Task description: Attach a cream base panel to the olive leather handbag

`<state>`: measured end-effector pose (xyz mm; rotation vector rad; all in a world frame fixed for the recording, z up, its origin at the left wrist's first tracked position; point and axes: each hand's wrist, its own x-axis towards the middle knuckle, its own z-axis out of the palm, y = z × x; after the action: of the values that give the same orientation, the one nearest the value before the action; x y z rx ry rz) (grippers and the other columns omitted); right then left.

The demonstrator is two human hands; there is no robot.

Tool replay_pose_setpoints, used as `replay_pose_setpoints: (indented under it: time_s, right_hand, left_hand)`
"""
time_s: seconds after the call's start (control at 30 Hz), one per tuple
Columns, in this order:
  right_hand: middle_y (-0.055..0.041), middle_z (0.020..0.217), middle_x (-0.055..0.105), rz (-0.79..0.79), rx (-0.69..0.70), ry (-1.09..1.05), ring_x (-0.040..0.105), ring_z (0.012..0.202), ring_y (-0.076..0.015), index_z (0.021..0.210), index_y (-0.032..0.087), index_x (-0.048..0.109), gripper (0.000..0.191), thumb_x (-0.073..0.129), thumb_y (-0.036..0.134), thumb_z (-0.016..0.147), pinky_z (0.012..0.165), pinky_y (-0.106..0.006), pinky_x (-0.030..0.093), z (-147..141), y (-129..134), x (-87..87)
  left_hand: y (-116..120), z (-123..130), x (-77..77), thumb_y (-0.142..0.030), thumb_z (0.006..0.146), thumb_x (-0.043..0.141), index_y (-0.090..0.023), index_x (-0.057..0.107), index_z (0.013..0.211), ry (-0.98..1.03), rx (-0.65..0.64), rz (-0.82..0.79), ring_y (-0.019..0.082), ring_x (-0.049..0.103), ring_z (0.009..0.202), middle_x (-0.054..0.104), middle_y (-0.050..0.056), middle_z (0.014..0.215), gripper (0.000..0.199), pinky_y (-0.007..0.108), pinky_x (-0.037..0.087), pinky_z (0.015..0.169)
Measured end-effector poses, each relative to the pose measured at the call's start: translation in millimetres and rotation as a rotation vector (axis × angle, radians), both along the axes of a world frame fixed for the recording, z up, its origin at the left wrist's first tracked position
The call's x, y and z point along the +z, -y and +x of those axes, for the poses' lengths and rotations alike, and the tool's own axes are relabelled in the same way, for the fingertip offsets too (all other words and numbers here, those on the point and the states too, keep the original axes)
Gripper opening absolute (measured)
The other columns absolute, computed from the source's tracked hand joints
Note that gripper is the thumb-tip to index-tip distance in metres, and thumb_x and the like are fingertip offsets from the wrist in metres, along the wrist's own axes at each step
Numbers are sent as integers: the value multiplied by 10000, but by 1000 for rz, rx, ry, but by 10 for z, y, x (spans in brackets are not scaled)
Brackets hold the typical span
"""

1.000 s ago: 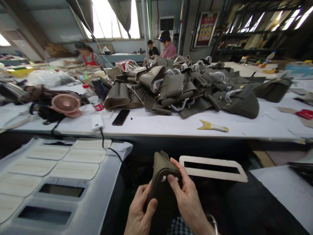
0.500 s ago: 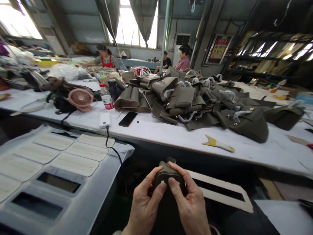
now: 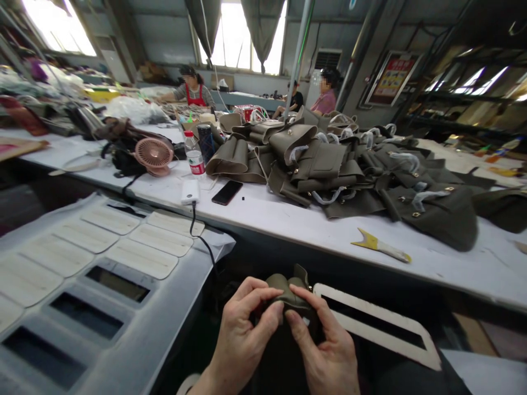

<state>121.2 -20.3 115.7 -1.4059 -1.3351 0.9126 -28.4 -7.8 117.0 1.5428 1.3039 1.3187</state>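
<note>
Between my hands is a dark olive leather-like piece, which looks like part of a bag; its lower portion is lost in shadow. My left hand pinches its edge between thumb and fingers on the left. On the right, my right hand grips the same edge, thumb in front and fingers on top. A small flap stands up at its far side, and a small white spot shows near my right thumb. Just right of my right hand lies a cream frame-shaped panel with a long slot.
A white worktable carries a heap of olive bag pieces, a phone, a power bank, a water bottle, a pink fan and a yellow-ended tool. Cream panels lie at left. Several people sit farther back.
My left fingers have shifted over the edge of the olive piece, bending it more, and its top has tilted. The view has swung a little to the left.
</note>
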Motion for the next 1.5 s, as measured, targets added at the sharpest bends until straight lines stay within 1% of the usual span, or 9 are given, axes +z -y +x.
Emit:
replay_pose_setpoints:
  time_s: [0.17, 0.37, 0.5, 0.63, 0.77, 1.07, 1.2, 1.33, 1.5]
  right_hand:
    - [-70, 1136, 703, -11, -14, 11, 682, 976, -249, 1124, 240, 676, 357, 661, 473, 853, 919, -349, 540, -18, 18, -41]
    - [-47, 1114, 707, -17, -43, 35, 668, 1004, -248, 1101, 259, 677, 346, 674, 474, 830, 899, -325, 530, 22, -36, 28]
    - [-53, 1115, 696, -21, -35, -8, 658, 1008, -232, 1097, 246, 646, 337, 688, 434, 820, 867, -302, 523, 33, -53, 50]
    - [-78, 1179, 675, -9, 9, -113, 629, 1097, -250, 1105, 231, 644, 303, 649, 405, 857, 956, -348, 504, 41, -35, 8]
    - [-77, 1233, 636, 89, 59, -129, 587, 1177, -247, 1088, 240, 667, 223, 603, 342, 900, 1009, -351, 480, 108, -34, -36]
    - [-16, 867, 633, 177, 36, 35, 612, 780, -147, 934, 213, 638, 92, 569, 271, 915, 688, -233, 497, 105, -54, -2]
    - [-13, 868, 641, 146, 12, 16, 614, 778, -150, 936, 215, 643, 112, 569, 297, 917, 689, -235, 487, 113, -35, -36]
    - [2, 849, 631, 96, -20, -12, 601, 751, -137, 913, 224, 649, 140, 594, 353, 906, 663, -222, 457, 119, -47, -11]
    - [4, 840, 625, 53, -13, -42, 589, 726, -140, 901, 225, 654, 179, 614, 399, 888, 668, -237, 444, 90, -63, 40]
  left_hand:
    - [-12, -3, 17, -300, 924, 560, -194, 710, 872, 26, -59, -61, 121, 544, 678, 570, 28, 862, 191, 233, 434, 586]
    - [-118, -112, 62, -250, 897, 600, -232, 692, 1005, 16, -181, -70, 136, 575, 796, 594, 20, 943, 143, 245, 473, 713]
    - [-162, -135, 129, -215, 878, 613, -221, 681, 952, -32, -208, -76, 133, 571, 787, 597, 14, 926, 101, 246, 467, 716]
    - [-159, -115, 109, -213, 892, 582, -208, 645, 880, -26, -205, -98, 135, 560, 805, 575, 5, 890, 64, 249, 444, 736]
    - [-159, -128, 53, -277, 924, 552, -210, 629, 899, 36, -216, -149, 130, 551, 773, 554, -2, 866, 105, 238, 433, 695]
    - [-141, -103, -9, -310, 935, 552, -209, 626, 903, 16, -220, -178, 127, 556, 755, 573, -6, 845, 129, 232, 441, 695]
    - [-165, -100, 12, -299, 917, 576, -203, 660, 896, 24, -236, -203, 131, 576, 772, 604, 1, 849, 130, 231, 449, 706]
    - [-261, -182, 119, -250, 872, 603, -184, 717, 914, 40, -289, -266, 148, 610, 801, 666, 23, 872, 138, 236, 460, 720]
    - [-445, -312, 252, -255, 805, 654, -134, 766, 874, 42, -385, -387, 136, 591, 686, 702, 45, 771, 178, 227, 438, 627]
